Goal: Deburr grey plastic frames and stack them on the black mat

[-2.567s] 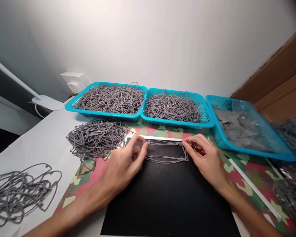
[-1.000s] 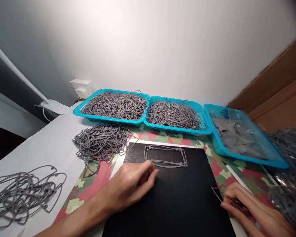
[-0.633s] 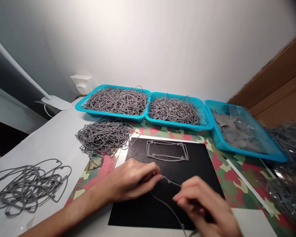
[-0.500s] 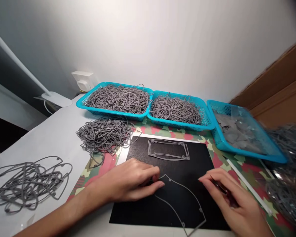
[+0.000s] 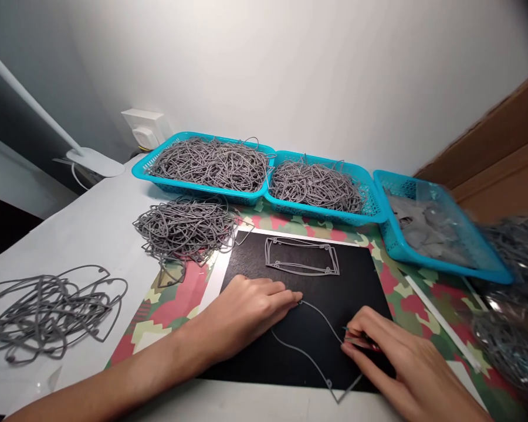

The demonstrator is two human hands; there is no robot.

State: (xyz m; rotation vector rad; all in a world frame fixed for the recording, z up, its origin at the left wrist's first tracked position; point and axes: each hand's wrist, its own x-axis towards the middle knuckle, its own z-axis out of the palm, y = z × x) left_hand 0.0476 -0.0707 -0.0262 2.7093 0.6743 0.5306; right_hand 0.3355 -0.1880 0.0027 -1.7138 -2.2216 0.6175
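Observation:
A thin grey curved frame point(image 5: 305, 354) lies on the black mat point(image 5: 246, 366). My left hand point(image 5: 259, 302) rests on the mat, its fingers pressed together on the frame's upper left end; the fingertips touch its edge near a small tab. My right hand point(image 5: 378, 351) is closed on a small pointed tool point(image 5: 361, 341) with some red on it, whose tip meets the right side of the frame. Farther back on the mat lie several nested grey rectangular frames point(image 5: 301, 256).
Two blue baskets point(image 5: 215, 190) point(image 5: 325, 215) hold grey loops. Another blue basket point(image 5: 449, 269) holds grey pieces in clear plastic. Loose grey loops lie in a pile point(image 5: 187, 228) and a tangle point(image 5: 53, 310) at left. A white strip point(image 5: 442, 322) is at right.
My right hand has moved left, bringing the tool to the frame's edge. My left fingers have stretched forward and flattened over the frame's end. The view has shifted slightly.

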